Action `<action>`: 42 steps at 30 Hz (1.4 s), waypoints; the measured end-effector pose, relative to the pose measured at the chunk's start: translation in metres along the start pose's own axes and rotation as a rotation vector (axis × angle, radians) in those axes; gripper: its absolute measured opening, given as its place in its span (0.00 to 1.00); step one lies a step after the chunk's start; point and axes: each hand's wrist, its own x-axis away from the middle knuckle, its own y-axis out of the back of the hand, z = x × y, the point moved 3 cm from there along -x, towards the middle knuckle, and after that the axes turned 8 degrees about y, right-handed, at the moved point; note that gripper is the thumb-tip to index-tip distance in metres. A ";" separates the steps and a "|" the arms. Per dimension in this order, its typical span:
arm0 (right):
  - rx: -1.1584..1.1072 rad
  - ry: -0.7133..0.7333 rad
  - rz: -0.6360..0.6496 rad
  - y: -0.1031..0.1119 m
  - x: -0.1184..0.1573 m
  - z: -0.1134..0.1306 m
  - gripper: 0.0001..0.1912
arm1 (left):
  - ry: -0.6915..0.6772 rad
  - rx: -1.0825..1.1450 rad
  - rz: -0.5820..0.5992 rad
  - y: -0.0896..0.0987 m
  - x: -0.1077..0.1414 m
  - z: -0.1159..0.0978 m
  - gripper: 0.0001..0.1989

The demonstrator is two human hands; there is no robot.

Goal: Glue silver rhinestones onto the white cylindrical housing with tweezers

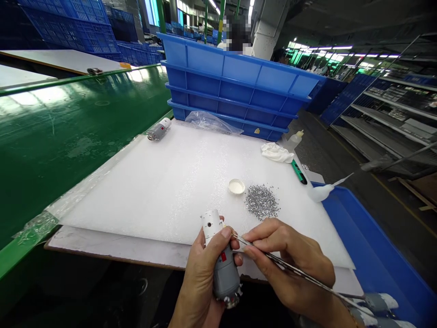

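Well to the left of both grips runs a glossy green surface [51,118]. Beyond the left grip and leftward, a spare cylinder [159,130] lies at the edge of a white sheet [136,191]. The left grip [201,266] is closed around a grey-and-white cylinder [226,275], its white end tilted away from the person. Just past that grip, to its right, sits a small white dish [236,186], and beside the dish a pile of metal pieces [262,202]. The right grip [297,262] pinches slim tweezers [287,264], their tips at the left thumb; whether they hold anything is too small to tell. Farther out from it lie a white cloth [277,152] and a green-and-black tool [299,172]; to its right is a blue tray [372,241].
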 end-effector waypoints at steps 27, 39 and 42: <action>0.107 -0.595 0.053 0.008 -0.055 -0.111 0.12 | 0.059 -0.440 0.195 0.015 -0.009 -0.007 0.20; -0.037 -0.354 -0.184 0.020 -0.035 -0.046 0.11 | -0.066 -0.461 0.200 0.005 0.001 -0.008 0.13; -0.210 -0.375 -0.259 0.015 -0.016 -0.020 0.10 | -0.136 -0.543 0.189 0.004 0.001 -0.007 0.12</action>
